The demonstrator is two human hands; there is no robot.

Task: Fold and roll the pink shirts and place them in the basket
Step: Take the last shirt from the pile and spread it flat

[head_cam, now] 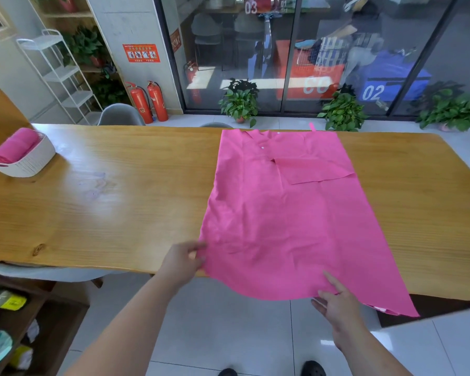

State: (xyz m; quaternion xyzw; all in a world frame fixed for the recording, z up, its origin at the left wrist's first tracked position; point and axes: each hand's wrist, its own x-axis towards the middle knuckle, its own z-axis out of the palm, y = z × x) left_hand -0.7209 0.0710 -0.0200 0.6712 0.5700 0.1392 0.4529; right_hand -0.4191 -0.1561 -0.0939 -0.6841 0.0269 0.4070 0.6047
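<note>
A pink shirt [285, 213] lies spread flat on the wooden table [106, 202], collar at the far edge, one sleeve folded in over its right side, its hem hanging over the near edge. My left hand [183, 260] pinches the shirt's near left corner. My right hand [334, 299] pinches the hem at the near edge, index finger stretched out on the cloth. At the table's far left stands a white basket [29, 162] with a rolled pink shirt [15, 146] in it.
Grey chairs [120, 115] stand behind the table and one [44, 272] is tucked under its near left edge. A low wooden shelf [19, 316] with clutter is at the lower left. Potted plants and two fire extinguishers line the far glass wall.
</note>
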